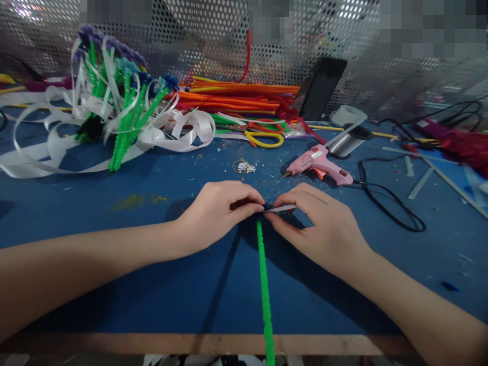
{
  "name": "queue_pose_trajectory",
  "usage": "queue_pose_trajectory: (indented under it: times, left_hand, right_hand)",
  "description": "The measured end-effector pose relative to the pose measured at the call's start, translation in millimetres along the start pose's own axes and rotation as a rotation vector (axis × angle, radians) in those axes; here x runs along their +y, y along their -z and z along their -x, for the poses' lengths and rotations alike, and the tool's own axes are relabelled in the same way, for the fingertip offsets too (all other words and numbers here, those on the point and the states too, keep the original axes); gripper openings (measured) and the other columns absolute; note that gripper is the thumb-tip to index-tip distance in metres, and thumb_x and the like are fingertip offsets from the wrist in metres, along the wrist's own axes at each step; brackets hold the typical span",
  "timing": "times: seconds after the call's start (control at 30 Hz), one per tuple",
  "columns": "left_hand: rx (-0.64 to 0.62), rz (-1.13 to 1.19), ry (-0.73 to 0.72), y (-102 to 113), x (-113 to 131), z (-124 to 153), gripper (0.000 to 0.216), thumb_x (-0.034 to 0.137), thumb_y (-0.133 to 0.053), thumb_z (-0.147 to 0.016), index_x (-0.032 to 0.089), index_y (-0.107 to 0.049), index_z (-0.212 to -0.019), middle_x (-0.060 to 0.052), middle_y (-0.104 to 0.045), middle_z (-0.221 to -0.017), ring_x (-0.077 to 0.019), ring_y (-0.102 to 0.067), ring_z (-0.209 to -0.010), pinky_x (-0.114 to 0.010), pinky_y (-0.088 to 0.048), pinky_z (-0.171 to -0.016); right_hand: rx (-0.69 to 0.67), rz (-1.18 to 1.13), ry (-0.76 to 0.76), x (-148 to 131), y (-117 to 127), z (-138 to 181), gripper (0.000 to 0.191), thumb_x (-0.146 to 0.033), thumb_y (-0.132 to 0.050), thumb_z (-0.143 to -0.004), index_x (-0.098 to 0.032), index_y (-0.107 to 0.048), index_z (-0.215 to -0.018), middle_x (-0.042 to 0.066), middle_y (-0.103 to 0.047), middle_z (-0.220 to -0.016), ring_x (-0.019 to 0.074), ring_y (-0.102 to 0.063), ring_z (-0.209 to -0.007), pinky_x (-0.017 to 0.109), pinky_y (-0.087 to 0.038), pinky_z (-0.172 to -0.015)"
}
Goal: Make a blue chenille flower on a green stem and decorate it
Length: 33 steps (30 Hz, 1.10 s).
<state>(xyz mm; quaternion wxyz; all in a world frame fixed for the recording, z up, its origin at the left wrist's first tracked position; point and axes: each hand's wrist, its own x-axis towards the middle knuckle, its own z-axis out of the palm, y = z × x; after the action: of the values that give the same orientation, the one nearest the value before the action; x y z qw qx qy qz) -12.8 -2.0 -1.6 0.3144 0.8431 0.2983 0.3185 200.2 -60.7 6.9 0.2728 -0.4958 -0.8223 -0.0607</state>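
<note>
A green twisted pipe-cleaner stem (263, 269) runs from between my hands down past the table's front edge. At its upper end is a small dark blue piece (267, 207), mostly hidden by my fingers. My left hand (219, 213) is closed, thumb and forefinger pinching this blue top from the left. From the right, my right hand (324, 218) is also closed in a pinch, its fingertips at the blue top and on a thin white strip (284, 208). Just beyond the hands lies a small pile of white beads (246, 166).
A pink glue gun (318, 163) with a black cord lies at the right. Behind are yellow-handled scissors (265, 139), orange pipe cleaners (236, 99) and a leaning phone (324, 87). Pipe-cleaner flowers (127, 119) and loose white ribbon (49, 165) occupy the back left.
</note>
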Motion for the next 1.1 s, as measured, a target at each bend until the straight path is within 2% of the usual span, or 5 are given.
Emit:
queue_pose_trajectory:
  times: [0.4,0.7,0.87,1.1]
  left_hand:
    - [-0.021,0.004,0.009,0.0,-0.8,0.3,0.015,0.025,-0.062,-0.096,0.023,-0.076,-0.096,0.000,-0.077,-0.093,-0.0139,-0.069,-0.087,-0.022,-0.051,-0.084]
    - [-0.022,0.014,-0.016,-0.8,-3.3,0.7,0.014,0.021,-0.062,-0.095,0.022,-0.076,-0.097,0.002,-0.076,-0.094,-0.0121,-0.069,-0.088,-0.020,-0.050,-0.084]
    - [-0.018,0.021,-0.007,-0.5,-2.4,0.8,0.014,0.021,-0.063,-0.095,0.022,-0.076,-0.095,0.001,-0.077,-0.093,-0.0124,-0.069,-0.088,-0.021,-0.050,-0.084]
    - [-0.037,0.042,-0.011,-0.7,-3.6,0.5,0.015,0.021,-0.062,-0.095,0.023,-0.077,-0.094,0.001,-0.077,-0.093,-0.0137,-0.070,-0.087,-0.022,-0.052,-0.084]
  right_hand:
    - [-0.038,-0.066,-0.057,-2.3,0.9,2.7,0.003,-0.024,-0.066,-0.091,-0.022,-0.067,-0.092,0.002,-0.073,-0.085,0.0163,-0.071,-0.077,0.028,-0.053,-0.068]
    - [-0.009,0.033,0.043,-2.0,-0.3,1.4,0.006,-0.023,-0.065,-0.091,-0.019,-0.068,-0.095,0.004,-0.074,-0.086,0.0185,-0.072,-0.080,0.030,-0.052,-0.068]
    - [-0.033,-0.039,0.000,-4.1,3.1,-0.1,0.013,-0.025,-0.066,-0.090,-0.020,-0.067,-0.102,0.005,-0.072,-0.089,0.0185,-0.070,-0.083,0.031,-0.054,-0.074]
    - [-0.096,-0.113,-0.017,-5.7,1.4,-2.0,0.006,-0.020,-0.063,-0.091,-0.022,-0.068,-0.091,0.004,-0.073,-0.085,0.0187,-0.070,-0.080,0.031,-0.054,-0.071]
